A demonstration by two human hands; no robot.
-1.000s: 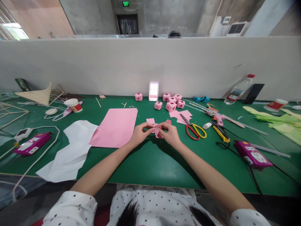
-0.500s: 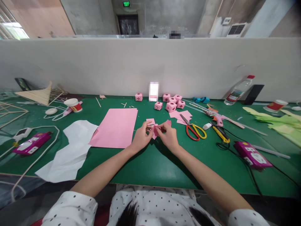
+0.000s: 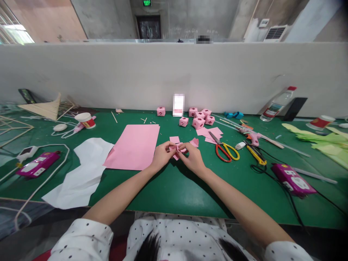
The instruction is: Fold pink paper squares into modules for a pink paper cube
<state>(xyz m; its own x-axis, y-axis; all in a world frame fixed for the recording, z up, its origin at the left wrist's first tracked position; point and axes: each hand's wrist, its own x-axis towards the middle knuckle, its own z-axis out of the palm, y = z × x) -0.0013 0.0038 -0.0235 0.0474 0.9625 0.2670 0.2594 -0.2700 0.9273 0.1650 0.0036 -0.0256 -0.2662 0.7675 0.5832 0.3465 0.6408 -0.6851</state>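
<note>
Between my fingertips is a folded piece of pink paper [image 3: 176, 156], partly covered by the fingers. My left hand [image 3: 163, 155] pinches its left side, and my right hand [image 3: 192, 156] pinches its right side. Behind my right hand a folded pink paper piece [image 3: 194, 142] shows; whether it joins the held one I cannot tell. A small pink square [image 3: 174, 139] lies just beyond my left hand. Several folded pink paper cubes [image 3: 198, 123] with dark diamond-shaped openings stand farther back, one cube [image 3: 161, 111] apart on the left.
Left of my hands lie a pink sheet [image 3: 133, 146] and white paper [image 3: 78, 181]. Scissors [image 3: 223, 148], a yellow cutter [image 3: 256, 155], a pink glue gun [image 3: 254, 138] and a purple power strip [image 3: 293, 179] are on the right. A bottle [image 3: 277, 105] leans near the partition [image 3: 114, 76].
My fingers have shifted slightly on the pink paper, and the right fingers have come lower. The folded piece behind my right hand shows more. The whole view has moved a little.
</note>
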